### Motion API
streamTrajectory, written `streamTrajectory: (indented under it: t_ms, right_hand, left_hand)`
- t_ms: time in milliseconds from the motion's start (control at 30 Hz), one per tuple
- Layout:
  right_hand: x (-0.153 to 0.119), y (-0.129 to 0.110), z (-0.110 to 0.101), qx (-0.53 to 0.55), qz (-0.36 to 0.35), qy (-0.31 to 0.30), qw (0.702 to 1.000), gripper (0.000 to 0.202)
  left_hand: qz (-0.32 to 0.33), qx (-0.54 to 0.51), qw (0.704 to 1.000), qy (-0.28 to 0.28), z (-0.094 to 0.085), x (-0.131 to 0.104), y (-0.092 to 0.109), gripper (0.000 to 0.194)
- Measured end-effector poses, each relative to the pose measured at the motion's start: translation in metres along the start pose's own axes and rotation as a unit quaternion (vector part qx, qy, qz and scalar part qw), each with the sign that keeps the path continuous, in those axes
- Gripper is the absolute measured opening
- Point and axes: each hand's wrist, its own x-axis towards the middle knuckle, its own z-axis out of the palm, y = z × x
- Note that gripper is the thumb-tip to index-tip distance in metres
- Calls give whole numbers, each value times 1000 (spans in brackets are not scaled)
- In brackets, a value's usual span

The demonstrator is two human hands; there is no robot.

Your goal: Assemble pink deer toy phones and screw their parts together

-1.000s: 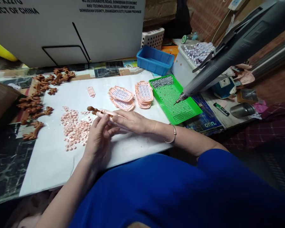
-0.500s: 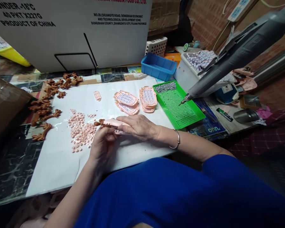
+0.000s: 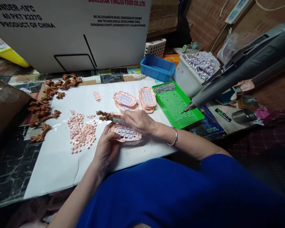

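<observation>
My left hand (image 3: 106,145) is closed on the left end of a pink toy phone shell (image 3: 130,134) whose white keypad faces up. Above it, my right hand (image 3: 143,122) grips a brown molded figure piece (image 3: 104,116), which points left and is tilted over the shell. A pale pink edge shows along the brown piece; my fingers hide the rest. Small pink ring-like parts (image 3: 85,133) lie heaped left of my left hand. Beyond my hands are two stacks of pink keypad shells, a left stack (image 3: 124,98) and a right stack (image 3: 148,98).
A green tray (image 3: 199,117) holds small metal screws (image 3: 166,87). An electric screwdriver (image 3: 213,85) hangs over it, tip down. Brown figure pieces (image 3: 41,109) lie along the left. Behind stand a blue bin (image 3: 156,69), a white tub (image 3: 185,76) and a large carton (image 3: 71,34).
The brown piece and pale pink part were pressed together over the shell. Now my right hand has raised the brown piece away, and the keypad shell in my left hand is exposed.
</observation>
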Motion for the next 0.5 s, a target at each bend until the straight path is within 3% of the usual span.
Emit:
streamTrajectory:
  t_ms: [133, 300, 500]
  right_hand:
    - [7, 12, -1, 41, 54, 49, 997, 35]
    - [11, 28, -4, 113, 88, 62, 988, 38]
    - [15, 36, -10, 201, 97, 62, 973, 39]
  left_hand:
    - [-12, 5, 1000, 19, -4, -1, 3, 51]
    - [-16, 60, 997, 49, -10, -5, 7, 56]
    - [40, 112, 991, 59, -12, -4, 10, 54]
